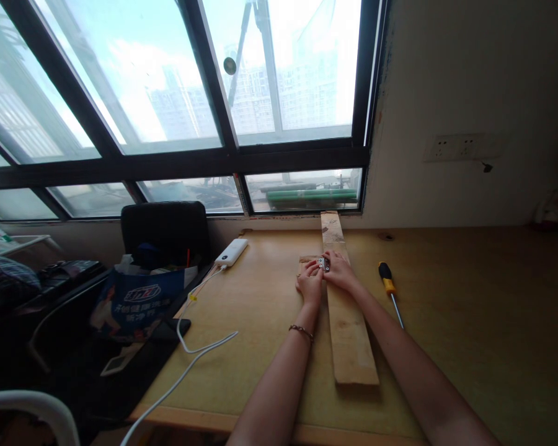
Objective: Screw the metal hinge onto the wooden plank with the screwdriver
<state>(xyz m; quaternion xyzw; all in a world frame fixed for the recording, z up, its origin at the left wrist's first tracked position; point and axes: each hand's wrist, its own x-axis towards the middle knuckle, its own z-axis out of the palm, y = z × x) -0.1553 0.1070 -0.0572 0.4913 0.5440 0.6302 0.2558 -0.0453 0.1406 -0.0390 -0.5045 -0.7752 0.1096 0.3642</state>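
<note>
A long wooden board (351,334) lies on the table, running away from me to the window wall. Against its left side is a shorter wooden piece (308,259), mostly hidden by my fingers. A small silvery metal hinge (324,264) with screw holes sits where the two pieces meet. My left hand (310,284) is closed, its fingers over the short piece and at the hinge's left edge. From the other side my right hand (338,271) grips the hinge, its palm over the long board. A screwdriver (389,285) with a yellow and black handle lies right of the board.
A white power bank (231,252) with a white cable (199,351) lies along the left of the wooden table (260,359). Beyond that edge stand a black chair (165,229) and a blue bag (134,303). The window (232,152) and wall sockets (456,148) are behind.
</note>
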